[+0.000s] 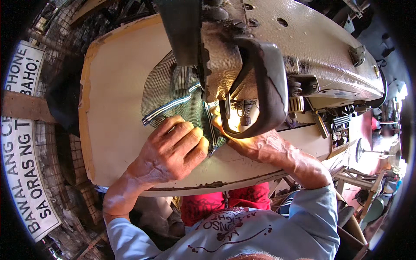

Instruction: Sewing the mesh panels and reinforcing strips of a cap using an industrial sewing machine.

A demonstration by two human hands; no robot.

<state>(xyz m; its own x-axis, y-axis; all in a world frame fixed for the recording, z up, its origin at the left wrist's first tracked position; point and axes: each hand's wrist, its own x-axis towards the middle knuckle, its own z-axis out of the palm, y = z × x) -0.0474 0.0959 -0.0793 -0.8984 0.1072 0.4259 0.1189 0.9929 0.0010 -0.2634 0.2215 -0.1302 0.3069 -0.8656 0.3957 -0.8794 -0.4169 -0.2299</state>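
Dark mesh fabric (162,82) with striped blue-and-white trim (173,103) lies on the pale sewing table (117,99), partly under the head of a large, worn sewing machine (312,39). My left hand (175,147) is closed with its fingers curled at the near edge of the mesh, gripping it. My right hand (247,141) reaches in beside the needle area, at the right side of the cloth. The machine's dark curved guard (275,82) covers most of its fingers, so their grip is hidden. A lamp glow lights the spot by the needle.
Small parts and tools (340,130) lie at the table's right end. A wire-grid wall with a white printed sign (28,173) stands on the left. The table's chipped front edge (216,186) runs close to my body. A wooden frame (362,182) stands at the right.
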